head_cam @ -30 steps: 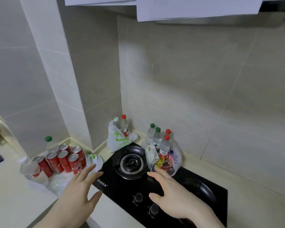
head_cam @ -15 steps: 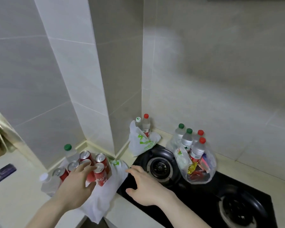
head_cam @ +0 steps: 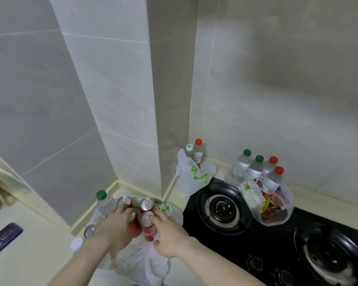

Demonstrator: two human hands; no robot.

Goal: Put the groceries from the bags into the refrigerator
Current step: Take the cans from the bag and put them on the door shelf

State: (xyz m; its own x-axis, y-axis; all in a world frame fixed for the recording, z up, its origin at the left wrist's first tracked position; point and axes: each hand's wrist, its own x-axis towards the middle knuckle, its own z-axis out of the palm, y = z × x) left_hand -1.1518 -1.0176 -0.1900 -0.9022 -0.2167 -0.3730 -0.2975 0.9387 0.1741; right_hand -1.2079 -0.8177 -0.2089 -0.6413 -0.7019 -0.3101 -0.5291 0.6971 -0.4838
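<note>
Several red soda cans (head_cam: pixel 146 204) stand on a flattened white plastic bag (head_cam: pixel 141 263) on the counter, beside a green-capped water bottle (head_cam: pixel 104 202). My left hand (head_cam: pixel 114 228) lies over the cans on the left, fingers curled around one. My right hand (head_cam: pixel 170 234) wraps around the front red can (head_cam: pixel 148 226). A white bag with green print (head_cam: pixel 192 178) holds two bottles in the corner. A clear bag (head_cam: pixel 277 205) with several water bottles and snack packets sits on the stove.
A black gas stove (head_cam: pixel 256 240) with two burners fills the right side. A tiled pillar (head_cam: pixel 120 100) juts out behind the cans. A dark flat object (head_cam: pixel 2 238) lies at the far left. A white-capped bottle (head_cam: pixel 77 243) lies near my left forearm.
The view has swung down and left. Both hands moved from over the stove to the cans; the right hand now closes on the front can.
</note>
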